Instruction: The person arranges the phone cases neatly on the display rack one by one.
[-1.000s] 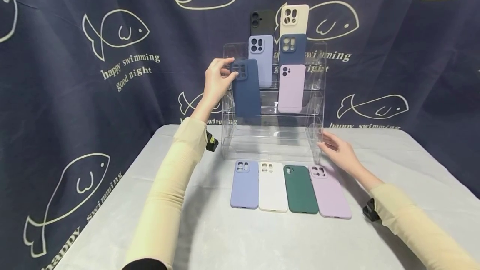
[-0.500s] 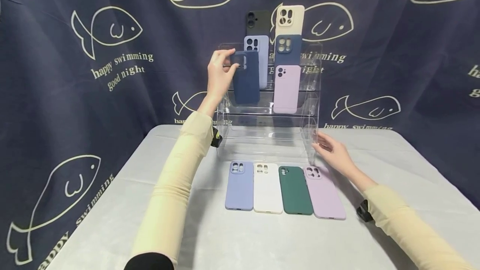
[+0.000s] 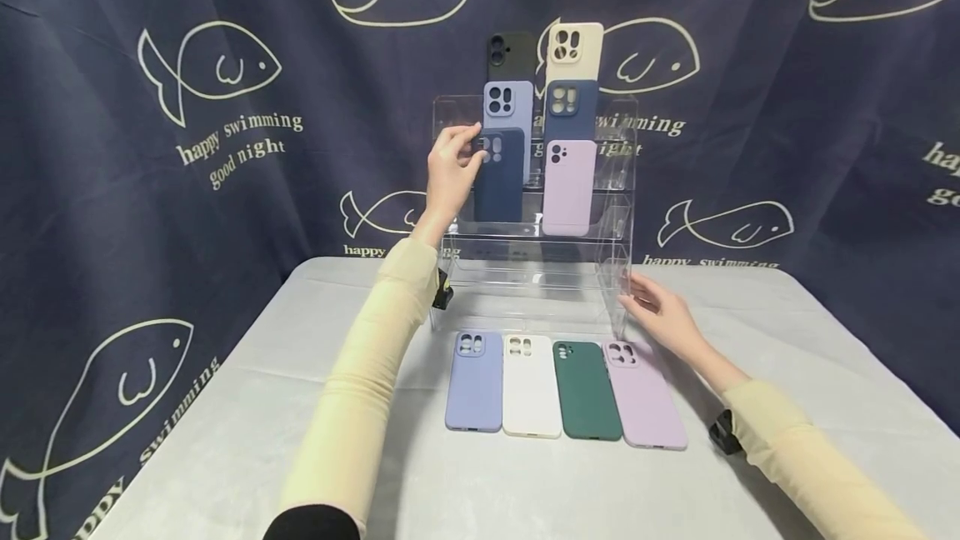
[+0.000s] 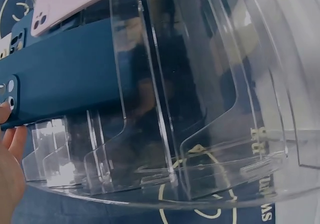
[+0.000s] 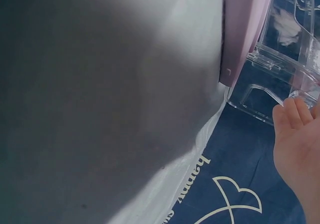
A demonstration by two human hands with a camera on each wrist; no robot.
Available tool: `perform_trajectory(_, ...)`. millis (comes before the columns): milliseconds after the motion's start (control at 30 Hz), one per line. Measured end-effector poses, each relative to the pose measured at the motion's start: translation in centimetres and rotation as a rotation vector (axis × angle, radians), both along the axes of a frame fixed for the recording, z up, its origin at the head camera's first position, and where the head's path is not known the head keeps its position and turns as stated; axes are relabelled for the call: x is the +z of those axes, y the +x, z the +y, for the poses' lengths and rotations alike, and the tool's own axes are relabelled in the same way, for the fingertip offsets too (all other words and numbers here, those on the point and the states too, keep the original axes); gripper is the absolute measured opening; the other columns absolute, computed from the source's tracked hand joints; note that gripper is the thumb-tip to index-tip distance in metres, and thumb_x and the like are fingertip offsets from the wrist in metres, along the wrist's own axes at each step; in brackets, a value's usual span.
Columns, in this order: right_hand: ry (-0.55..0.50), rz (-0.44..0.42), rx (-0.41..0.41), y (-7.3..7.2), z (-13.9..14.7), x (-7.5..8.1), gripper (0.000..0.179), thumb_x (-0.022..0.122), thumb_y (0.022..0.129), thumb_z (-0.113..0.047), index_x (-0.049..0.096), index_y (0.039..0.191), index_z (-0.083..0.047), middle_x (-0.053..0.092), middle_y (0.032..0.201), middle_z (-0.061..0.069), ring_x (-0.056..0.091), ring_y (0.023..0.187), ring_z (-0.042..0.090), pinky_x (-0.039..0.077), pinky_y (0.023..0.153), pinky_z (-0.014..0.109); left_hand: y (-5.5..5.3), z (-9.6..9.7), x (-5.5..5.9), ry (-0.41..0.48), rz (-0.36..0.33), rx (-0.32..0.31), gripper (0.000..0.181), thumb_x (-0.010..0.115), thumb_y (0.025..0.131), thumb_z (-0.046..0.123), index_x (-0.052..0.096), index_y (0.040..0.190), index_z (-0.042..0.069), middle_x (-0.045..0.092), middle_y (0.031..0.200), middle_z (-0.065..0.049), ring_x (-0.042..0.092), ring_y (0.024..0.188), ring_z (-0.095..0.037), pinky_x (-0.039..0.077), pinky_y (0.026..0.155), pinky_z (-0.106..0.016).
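Note:
My left hand (image 3: 452, 177) pinches the upper left edge of a dark blue phone case (image 3: 500, 182), which stands upright on a middle tier of the clear acrylic display rack (image 3: 536, 307). In the left wrist view the lower end of the blue case (image 4: 70, 71) sits behind a clear tier lip. At the rack's right side, my right hand (image 3: 667, 317) touches the side panel with its fingers. Right behind the held case stands a light purple-blue case (image 3: 510, 100); to its right is a lilac case (image 3: 570, 188) on the same tier.
On the table in front of the rack lie a periwinkle case (image 3: 474, 386), a white case (image 3: 531, 390), a green case (image 3: 587, 394) and a lilac case (image 3: 647, 398). Higher tiers hold black (image 3: 512, 57), cream (image 3: 573, 52) and navy (image 3: 573, 111) cases.
The left hand first raised the dark blue case, then lowered it and moved right, onto the tier in front of the purple-blue case. My right hand stays at the rack's side.

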State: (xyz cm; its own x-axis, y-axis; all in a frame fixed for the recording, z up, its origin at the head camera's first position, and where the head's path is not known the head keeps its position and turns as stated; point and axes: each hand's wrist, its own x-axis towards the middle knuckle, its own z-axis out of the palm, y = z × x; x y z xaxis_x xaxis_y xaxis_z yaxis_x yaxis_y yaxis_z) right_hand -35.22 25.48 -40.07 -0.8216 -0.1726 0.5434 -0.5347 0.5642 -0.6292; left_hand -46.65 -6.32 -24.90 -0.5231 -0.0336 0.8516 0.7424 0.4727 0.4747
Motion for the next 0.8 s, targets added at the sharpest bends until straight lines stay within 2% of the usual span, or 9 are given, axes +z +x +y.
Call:
perform_trajectory(133, 0.004, 0.004, -0.002, 0.1, 0.1, 0.0, 0.046, 0.060, 0.089, -0.001, 0.043, 0.128, 0.016, 0.054, 0.121, 0.035, 0.055, 0.110, 0.046, 0.044, 0.094, 0.042, -0.2, 0.5, -0.3, 0.001, -0.036, 0.020, 0.039, 0.070, 0.081, 0.003, 0.063, 0.120, 0.004, 0.060, 0.117, -0.011, 0.064, 0.097, -0.022, 0.054, 0.079, -0.013)
perform_trajectory(300, 0.006, 0.002, -0.001, 0.2, 0.0, 0.0, 0.047, 0.060, 0.089, -0.002, 0.043, 0.129, 0.016, 0.054, 0.121, 0.035, 0.055, 0.110, 0.046, 0.045, 0.094, 0.037, -0.6, 0.8, -0.6, 0.013, -0.047, 0.038, 0.039, 0.071, 0.081, 0.005, 0.064, 0.119, 0.005, 0.062, 0.116, -0.010, 0.066, 0.094, -0.021, 0.054, 0.078, -0.012)
perform_trajectory(433, 0.013, -0.004, -0.010, 0.3, 0.0, 0.1, 0.047, 0.060, 0.090, -0.003, 0.043, 0.130, 0.015, 0.054, 0.122, 0.034, 0.055, 0.110, 0.046, 0.045, 0.094, 0.040, -0.7, 1.0, -0.8, 0.034, -0.051, 0.020, 0.039, 0.071, 0.080, 0.004, 0.064, 0.118, 0.004, 0.063, 0.116, -0.011, 0.066, 0.093, -0.022, 0.056, 0.078, -0.015)
perform_trajectory(567, 0.011, -0.014, -0.012, 0.2, 0.1, 0.1, 0.047, 0.059, 0.090, -0.004, 0.043, 0.130, 0.015, 0.053, 0.122, 0.034, 0.055, 0.111, 0.045, 0.043, 0.094, 0.045, -0.8, 1.0, -0.9, 0.042, -0.075, 0.009, 0.039, 0.069, 0.082, 0.003, 0.062, 0.121, 0.004, 0.062, 0.120, -0.012, 0.065, 0.099, -0.022, 0.056, 0.081, -0.017)
perform_trajectory(700, -0.006, -0.017, 0.004, -0.5, 0.4, -0.5, 0.048, 0.059, 0.090, -0.004, 0.042, 0.131, 0.014, 0.053, 0.123, 0.034, 0.054, 0.111, 0.046, 0.043, 0.094, 0.045, -0.8, 0.8, -1.4, 0.041, -0.099, 0.002, 0.038, 0.067, 0.083, 0.001, 0.062, 0.120, 0.003, 0.061, 0.122, -0.013, 0.064, 0.104, -0.023, 0.056, 0.083, -0.019)
perform_trajectory(800, -0.006, -0.023, 0.004, -1.5, 1.0, -1.4, 0.049, 0.060, 0.091, -0.008, 0.042, 0.132, 0.011, 0.054, 0.124, 0.032, 0.055, 0.112, 0.044, 0.045, 0.095, 0.038, -0.8, 0.7, -1.8, 0.044, -0.105, -0.004, 0.037, 0.067, 0.083, 0.001, 0.062, 0.119, 0.002, 0.062, 0.120, -0.014, 0.064, 0.105, -0.024, 0.055, 0.083, -0.017)
